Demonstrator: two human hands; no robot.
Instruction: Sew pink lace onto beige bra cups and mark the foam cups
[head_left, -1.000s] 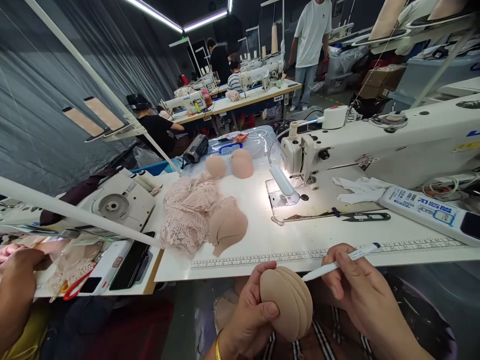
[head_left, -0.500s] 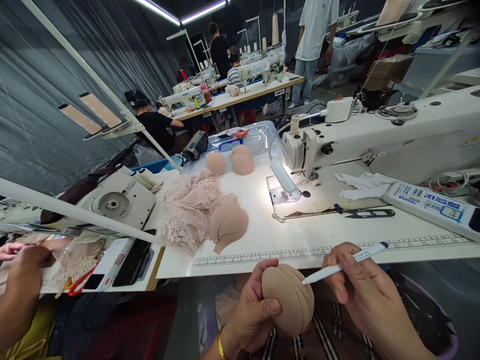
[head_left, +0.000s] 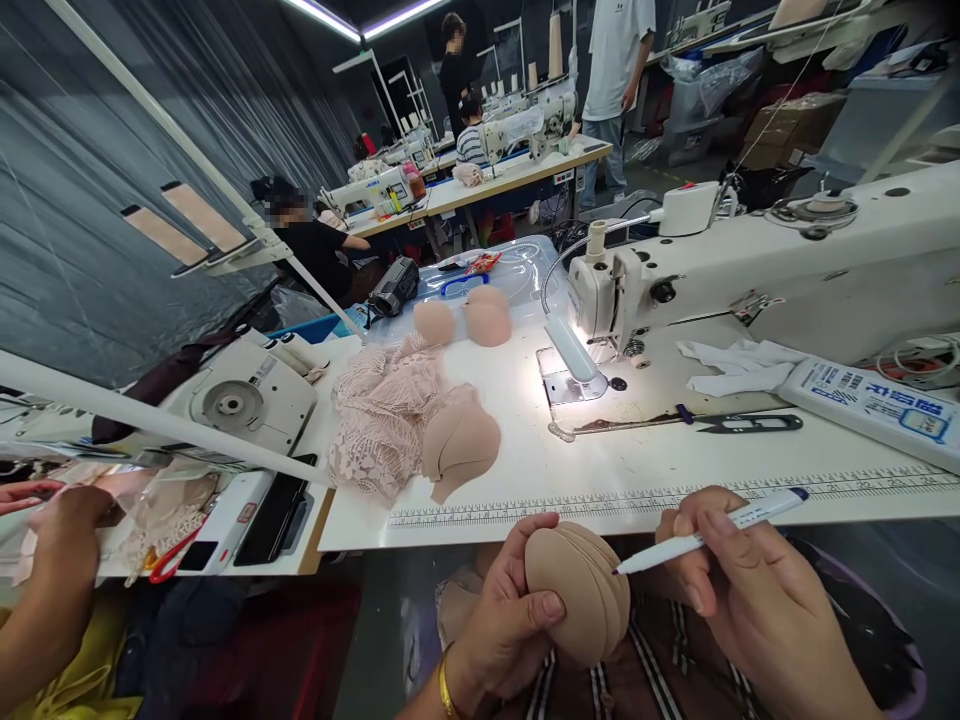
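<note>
My left hand [head_left: 517, 610] grips a fanned stack of beige bra pads [head_left: 574, 595], thumb on the front pad and fingers behind. In my right hand [head_left: 750, 580] is a white marker pen [head_left: 712, 530] with a dark end, pinched between thumb and fingers. Its tip points left, close to the edges of the stack; whether it touches cannot be told. Both hands are just below the table's front edge. On the white table [head_left: 517, 470], beige bra cups [head_left: 461, 440] lie beside a heap of beige lace [head_left: 379, 430].
A sewing machine [head_left: 720, 240] with a lit lamp [head_left: 571, 348] stands at right. Thread snips [head_left: 750, 424], a white box [head_left: 877, 400] and a printed ruler strip [head_left: 600, 505] lie on the table. Two more cups [head_left: 487, 317] sit behind. A co-worker's arm [head_left: 60, 560] is at far left.
The pen has shifted slightly right with my right hand, its tip still near the stack. My left hand holds the pads almost unmoved. The whole view has shifted a little.
</note>
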